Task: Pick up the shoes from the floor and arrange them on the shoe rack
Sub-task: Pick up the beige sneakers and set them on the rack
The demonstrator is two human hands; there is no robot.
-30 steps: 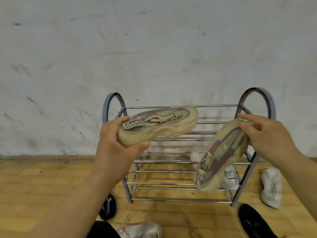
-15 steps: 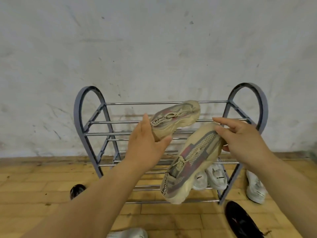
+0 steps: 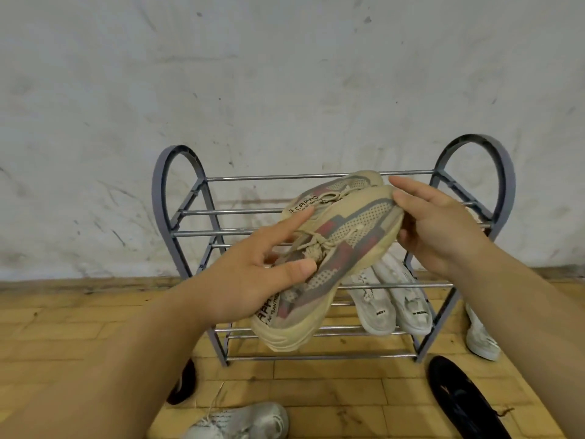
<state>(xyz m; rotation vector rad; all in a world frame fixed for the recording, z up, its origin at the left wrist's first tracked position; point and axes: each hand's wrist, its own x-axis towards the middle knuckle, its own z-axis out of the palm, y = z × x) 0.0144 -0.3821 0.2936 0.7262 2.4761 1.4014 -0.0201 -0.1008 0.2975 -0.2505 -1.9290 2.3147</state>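
Soft even light, wide-angle edge bending

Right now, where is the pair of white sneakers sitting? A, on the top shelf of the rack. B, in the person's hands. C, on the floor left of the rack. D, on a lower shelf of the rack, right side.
D: the pair of white sneakers rests side by side on a lower shelf at the right end of the shoe rack, while the left hand and right hand hold the tan sneakers.
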